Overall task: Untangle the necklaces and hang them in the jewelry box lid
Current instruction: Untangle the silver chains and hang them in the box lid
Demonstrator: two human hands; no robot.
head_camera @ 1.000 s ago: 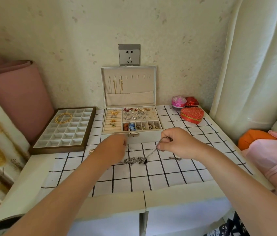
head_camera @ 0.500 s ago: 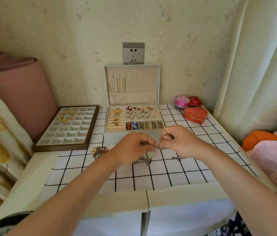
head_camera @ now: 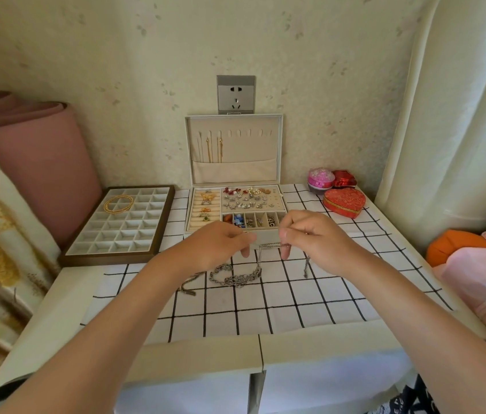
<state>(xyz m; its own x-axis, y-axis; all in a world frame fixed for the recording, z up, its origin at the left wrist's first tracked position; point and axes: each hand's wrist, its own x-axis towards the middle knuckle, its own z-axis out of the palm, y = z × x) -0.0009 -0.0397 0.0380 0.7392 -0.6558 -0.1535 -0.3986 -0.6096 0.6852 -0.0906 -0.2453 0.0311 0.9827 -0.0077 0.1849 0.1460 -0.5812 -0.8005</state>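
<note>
A tangle of silver necklaces lies on the checked cloth in front of the open jewelry box. My left hand and my right hand each pinch a stretch of silver chain held taut between them above the cloth. One chain end dangles below my right hand. The upright box lid shows a row of hooks with two gold chains hanging at its left and a pocket below.
A brown compartment tray with gold bangles sits at left. A red heart box, a pink round box and a small red box stand at back right. Curtain at right, pink roll at left.
My left hand came up from the cloth to meet my right hand. Both now pinch the chain and have lifted it, pulling it taut between them.
</note>
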